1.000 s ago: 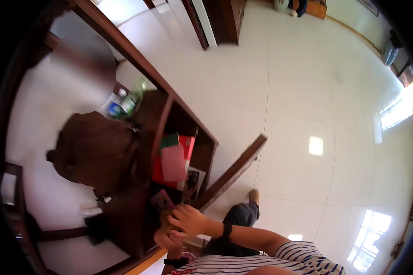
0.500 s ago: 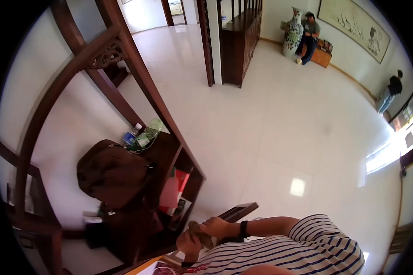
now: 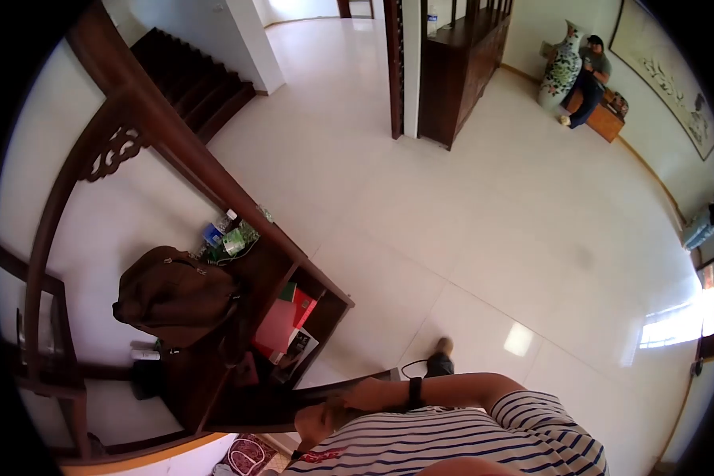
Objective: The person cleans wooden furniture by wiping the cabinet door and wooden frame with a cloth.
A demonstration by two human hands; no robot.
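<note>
Low in the view, my left hand (image 3: 313, 424) is closed, its fingers curled. Just right of it, my right hand (image 3: 365, 394) is closed too, with a black watch (image 3: 415, 393) on the wrist. Between the two hands sits a bunched brown cloth (image 3: 337, 409), mostly covered by the fingers and dim. Both hands are in front of my striped shirt (image 3: 420, 440). Right behind them runs a dark wooden panel (image 3: 293, 403), joined to the shelf unit.
On the dark wooden unit lie a brown backpack (image 3: 178, 293), a green packet (image 3: 234, 241) and a bottle (image 3: 226, 220). Red folders (image 3: 274, 325) fill its shelf. A shoe (image 3: 445, 346) shows on the tiled floor (image 3: 468, 230). A person (image 3: 593, 75) sits beside a tall vase (image 3: 562, 65).
The view has shifted, bringing a staircase into sight. Both hands have moved slightly left and down with the cloth, which is now more hidden. A shoe has appeared beyond my right arm.
</note>
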